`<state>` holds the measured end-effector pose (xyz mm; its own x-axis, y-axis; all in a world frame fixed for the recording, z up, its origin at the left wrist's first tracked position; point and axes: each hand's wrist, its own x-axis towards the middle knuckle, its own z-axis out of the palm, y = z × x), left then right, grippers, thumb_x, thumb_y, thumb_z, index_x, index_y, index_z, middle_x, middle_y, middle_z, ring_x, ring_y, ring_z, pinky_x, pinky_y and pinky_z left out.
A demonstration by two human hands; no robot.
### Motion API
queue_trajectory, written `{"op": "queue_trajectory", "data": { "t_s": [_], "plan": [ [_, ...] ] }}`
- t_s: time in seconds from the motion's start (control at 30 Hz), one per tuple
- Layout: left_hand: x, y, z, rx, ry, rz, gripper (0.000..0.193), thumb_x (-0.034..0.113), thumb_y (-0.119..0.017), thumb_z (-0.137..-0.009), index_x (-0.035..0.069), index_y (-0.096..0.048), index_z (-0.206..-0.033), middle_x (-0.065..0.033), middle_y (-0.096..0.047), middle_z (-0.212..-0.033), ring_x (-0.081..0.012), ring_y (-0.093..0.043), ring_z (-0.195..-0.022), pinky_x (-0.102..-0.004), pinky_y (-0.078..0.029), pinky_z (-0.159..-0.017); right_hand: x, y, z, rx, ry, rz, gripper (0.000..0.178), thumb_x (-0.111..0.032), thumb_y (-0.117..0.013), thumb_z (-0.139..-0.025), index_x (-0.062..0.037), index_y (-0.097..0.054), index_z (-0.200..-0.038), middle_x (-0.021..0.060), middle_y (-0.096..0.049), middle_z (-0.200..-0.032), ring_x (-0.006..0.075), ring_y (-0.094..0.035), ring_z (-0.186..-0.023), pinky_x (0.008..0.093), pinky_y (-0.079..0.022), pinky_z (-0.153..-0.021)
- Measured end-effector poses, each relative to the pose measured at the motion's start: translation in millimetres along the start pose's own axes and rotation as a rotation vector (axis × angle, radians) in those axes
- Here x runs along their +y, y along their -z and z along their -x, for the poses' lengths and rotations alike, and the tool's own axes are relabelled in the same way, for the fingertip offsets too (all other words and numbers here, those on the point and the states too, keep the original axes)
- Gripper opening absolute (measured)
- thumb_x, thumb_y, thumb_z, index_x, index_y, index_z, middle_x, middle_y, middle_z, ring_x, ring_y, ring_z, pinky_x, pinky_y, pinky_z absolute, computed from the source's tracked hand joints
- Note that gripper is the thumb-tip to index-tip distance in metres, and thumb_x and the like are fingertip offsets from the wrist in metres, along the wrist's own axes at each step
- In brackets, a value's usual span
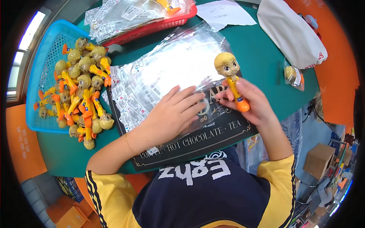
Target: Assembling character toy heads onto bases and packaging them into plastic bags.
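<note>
In my right hand [251,99] is a toy figure [231,70] with a big blond head, yellow body and orange base, held upright by its body between thumb and fingers. My left hand [176,112] lies flat with fingers spread on a fanned stack of clear plastic bags [171,68], over their lower edge. Printed labels run along the bags' left ends. Beneath the bags is a black mat [197,142] with light lettering. To the left, a heap of similar figures [81,91] spills out of a blue basket [36,89] onto the table.
A red basket [167,26] full of bags stands at the back. One bagged figure [293,76] lies at the right on the green table [262,49], near a white cloth bag [292,34]. A paper sheet [226,15] lies at the back. Cardboard boxes [319,160] sit lower right.
</note>
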<state>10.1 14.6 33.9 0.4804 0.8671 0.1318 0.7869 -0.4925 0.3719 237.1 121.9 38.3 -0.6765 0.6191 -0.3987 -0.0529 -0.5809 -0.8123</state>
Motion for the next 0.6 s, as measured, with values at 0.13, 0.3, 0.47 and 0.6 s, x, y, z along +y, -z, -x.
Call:
{"op": "queue_trajectory", "data": {
  "t_s": [0.13, 0.3, 0.47, 0.6],
  "plan": [
    [-12, -12, -14, 0.097, -0.055, 0.017, 0.032, 0.019, -0.064, -0.083, 0.011, -0.061, -0.114, -0.0049, -0.057, -0.119, -0.0256, -0.051, -0.114, -0.0426, -0.038, -0.100, 19, -4, -7, 0.044, -0.056, -0.216, 0.034, -0.028, -0.041, -0.101, 0.0008, -0.049, -0.117, 0.0062, -0.058, -0.086, 0.0260, -0.055, -0.117, 0.0335, -0.045, -0.094],
    [-17, -13, -15, 0.092, -0.083, 0.102, 0.024, 0.019, -0.068, -0.079, 0.011, -0.062, -0.101, -0.0016, -0.060, -0.103, -0.0234, -0.055, -0.095, -0.0370, -0.042, -0.090, 23, -7, -10, 0.115, -0.006, -0.150, 0.032, -0.026, -0.042, -0.101, 0.0008, -0.050, -0.116, 0.0057, -0.058, -0.085, 0.0256, -0.055, -0.118, 0.0300, -0.046, -0.092],
    [-10, -5, -22, 0.115, -0.071, 0.115, 0.026, 0.018, -0.069, -0.077, 0.012, -0.063, -0.102, -0.0013, -0.060, -0.104, -0.0218, -0.055, -0.097, -0.0412, -0.041, -0.090, 26, -3, -12, 0.044, 0.053, -0.086, 0.029, -0.021, -0.045, -0.100, 0.0016, -0.051, -0.116, 0.0066, -0.059, -0.087, 0.0224, -0.055, -0.116, 0.0287, -0.046, -0.090],
    [-2, -5, -22, 0.106, -0.064, 0.052, 0.029, 0.016, -0.067, -0.077, 0.012, -0.062, -0.105, -0.0001, -0.059, -0.104, -0.0198, -0.053, -0.099, -0.0443, -0.039, -0.093, 25, -4, -14, -0.013, 0.209, 0.037, 0.029, -0.020, -0.046, -0.099, 0.0023, -0.052, -0.117, 0.0095, -0.062, -0.100, 0.0143, -0.057, -0.100, 0.0267, -0.045, -0.089]
  ]
}}
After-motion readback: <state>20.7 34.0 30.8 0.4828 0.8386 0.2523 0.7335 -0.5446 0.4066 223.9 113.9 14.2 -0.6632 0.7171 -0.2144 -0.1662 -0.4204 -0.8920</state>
